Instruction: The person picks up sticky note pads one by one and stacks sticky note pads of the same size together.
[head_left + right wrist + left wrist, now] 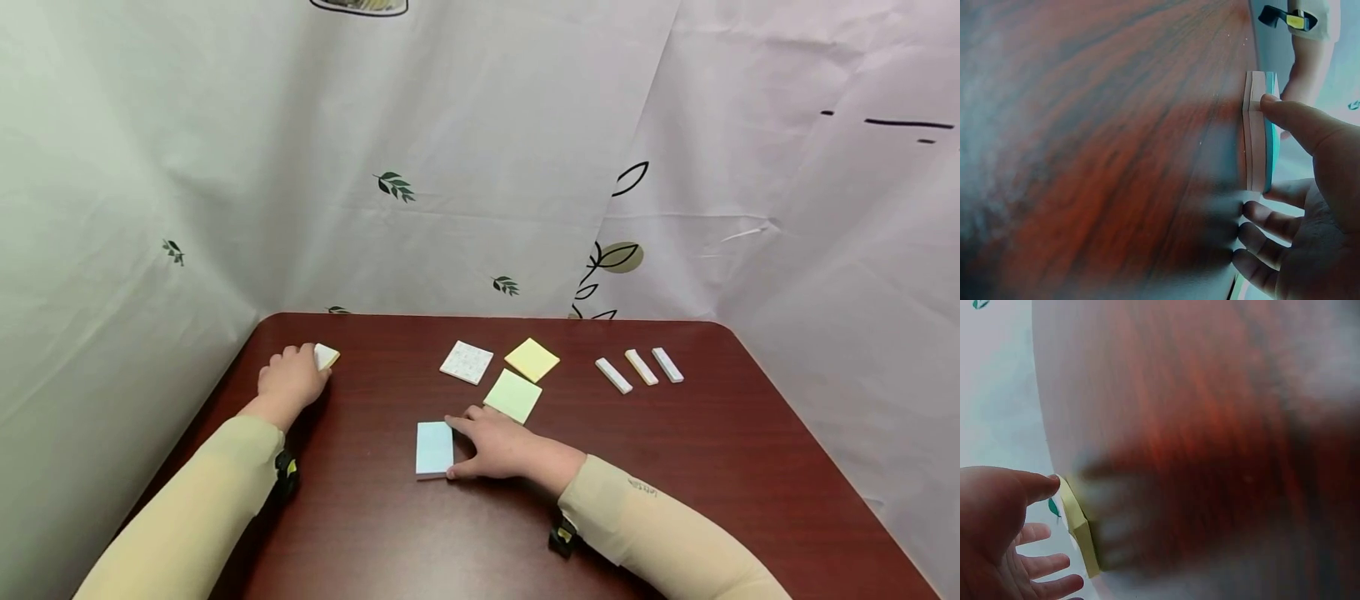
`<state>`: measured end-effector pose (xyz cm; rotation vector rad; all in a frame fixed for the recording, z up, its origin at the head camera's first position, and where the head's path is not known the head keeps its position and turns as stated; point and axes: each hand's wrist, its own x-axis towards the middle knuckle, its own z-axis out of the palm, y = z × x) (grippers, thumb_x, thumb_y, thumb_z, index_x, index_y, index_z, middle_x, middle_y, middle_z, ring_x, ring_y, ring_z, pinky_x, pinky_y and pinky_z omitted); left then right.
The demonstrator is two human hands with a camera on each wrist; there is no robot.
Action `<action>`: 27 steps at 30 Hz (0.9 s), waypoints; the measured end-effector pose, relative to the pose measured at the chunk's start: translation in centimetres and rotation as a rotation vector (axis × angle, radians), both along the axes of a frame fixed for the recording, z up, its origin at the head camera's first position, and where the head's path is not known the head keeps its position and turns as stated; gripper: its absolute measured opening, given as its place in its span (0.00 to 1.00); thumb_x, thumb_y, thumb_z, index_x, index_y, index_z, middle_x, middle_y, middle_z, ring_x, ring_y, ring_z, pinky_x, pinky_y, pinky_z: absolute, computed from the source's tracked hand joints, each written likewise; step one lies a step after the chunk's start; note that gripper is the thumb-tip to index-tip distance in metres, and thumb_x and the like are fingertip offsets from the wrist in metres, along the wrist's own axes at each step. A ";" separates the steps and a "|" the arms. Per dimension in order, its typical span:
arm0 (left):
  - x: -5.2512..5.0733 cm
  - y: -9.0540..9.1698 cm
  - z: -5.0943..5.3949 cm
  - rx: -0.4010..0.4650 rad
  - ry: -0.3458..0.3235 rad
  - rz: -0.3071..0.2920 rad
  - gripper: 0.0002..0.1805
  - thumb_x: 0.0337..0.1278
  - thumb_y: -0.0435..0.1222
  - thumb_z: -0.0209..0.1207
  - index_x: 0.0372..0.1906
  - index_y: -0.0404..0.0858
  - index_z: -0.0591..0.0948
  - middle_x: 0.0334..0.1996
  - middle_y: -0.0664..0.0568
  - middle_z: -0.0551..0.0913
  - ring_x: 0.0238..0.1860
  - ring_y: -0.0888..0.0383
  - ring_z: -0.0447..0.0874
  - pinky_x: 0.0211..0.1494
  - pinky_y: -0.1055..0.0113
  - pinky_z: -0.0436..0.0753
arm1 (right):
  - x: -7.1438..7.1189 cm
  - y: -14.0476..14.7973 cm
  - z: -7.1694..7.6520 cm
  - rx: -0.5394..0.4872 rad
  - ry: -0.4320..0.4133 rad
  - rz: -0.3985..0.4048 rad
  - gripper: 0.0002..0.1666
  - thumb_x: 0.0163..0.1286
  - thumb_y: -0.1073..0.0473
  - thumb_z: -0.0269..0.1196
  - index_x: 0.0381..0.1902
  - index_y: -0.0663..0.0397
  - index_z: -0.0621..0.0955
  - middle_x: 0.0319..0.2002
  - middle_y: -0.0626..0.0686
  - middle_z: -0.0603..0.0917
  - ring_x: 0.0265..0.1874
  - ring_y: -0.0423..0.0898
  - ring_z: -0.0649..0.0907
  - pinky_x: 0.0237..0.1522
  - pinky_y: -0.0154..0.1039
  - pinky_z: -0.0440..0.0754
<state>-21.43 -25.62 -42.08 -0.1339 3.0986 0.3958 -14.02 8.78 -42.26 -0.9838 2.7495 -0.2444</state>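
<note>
In the head view my left hand (pixel 291 377) is at the table's far left, beside a small pad of sticky notes (pixel 326 357) with a white top and yellow sides. The left wrist view shows its thumb (pixel 1044 486) touching this pad, the other fingers spread and loosely straight. My right hand (pixel 497 443), near the middle, holds a light blue sticky note pad (pixel 434 448) by its right side. Thumb and index finger grip opposite edges of that pad, as the right wrist view shows; the remaining fingers lie beyond it.
Behind my right hand lie a pale green pad (pixel 513 396), a yellow pad (pixel 532 359) and a white patterned pad (pixel 467 362). Three narrow white strips (pixel 641 367) lie toward the right on the dark red table (pixel 712 467). A white printed curtain (pixel 480 150) hangs around it.
</note>
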 end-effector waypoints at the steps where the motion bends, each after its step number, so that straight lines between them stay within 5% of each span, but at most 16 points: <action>1: -0.2 0.0 0.0 0.000 -0.007 0.001 0.34 0.66 0.42 0.58 0.65 0.22 0.63 0.55 0.23 0.68 0.52 0.28 0.68 0.53 0.35 0.69 | 0.0 0.0 0.0 0.001 0.001 0.000 0.49 0.61 0.31 0.66 0.74 0.45 0.67 0.57 0.51 0.76 0.56 0.47 0.75 0.57 0.39 0.74; 14: -1.6 -0.5 0.4 0.000 -0.057 -0.010 0.28 0.63 0.42 0.60 0.56 0.21 0.71 0.45 0.26 0.77 0.41 0.33 0.79 0.41 0.42 0.79 | 0.0 -0.1 0.0 0.013 -0.001 -0.006 0.49 0.61 0.31 0.65 0.74 0.45 0.67 0.59 0.51 0.75 0.57 0.46 0.75 0.58 0.38 0.73; 27: 0.2 0.7 0.8 0.010 -0.062 -0.045 0.30 0.57 0.46 0.61 0.52 0.24 0.72 0.42 0.31 0.77 0.37 0.40 0.78 0.39 0.46 0.78 | -0.1 -0.1 0.1 0.011 -0.028 -0.015 0.49 0.62 0.31 0.65 0.75 0.44 0.66 0.59 0.51 0.75 0.57 0.46 0.75 0.57 0.39 0.74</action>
